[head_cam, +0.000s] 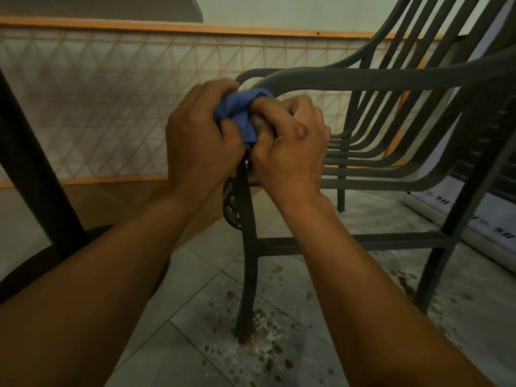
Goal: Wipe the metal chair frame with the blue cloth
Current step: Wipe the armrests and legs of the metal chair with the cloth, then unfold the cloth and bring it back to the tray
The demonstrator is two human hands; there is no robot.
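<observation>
A dark grey metal chair (363, 79) with slatted seat and back stands in front of me on the tiled floor. The blue cloth (241, 113) is bunched around the top of the chair's front leg, just below the curved end of the near armrest. My left hand (201, 135) grips the cloth from the left. My right hand (290, 146) pinches it from the right, fingers curled into the fabric. Both hands touch each other around the leg. The upper leg is hidden behind them.
Brown drips and wet spots (262, 325) mark the tiles around the front leg's foot. A dark table post and round base (42, 196) stand at the left. A white lattice panel with orange trim (111, 101) runs behind. A white strip (491, 224) lies on the floor at the right.
</observation>
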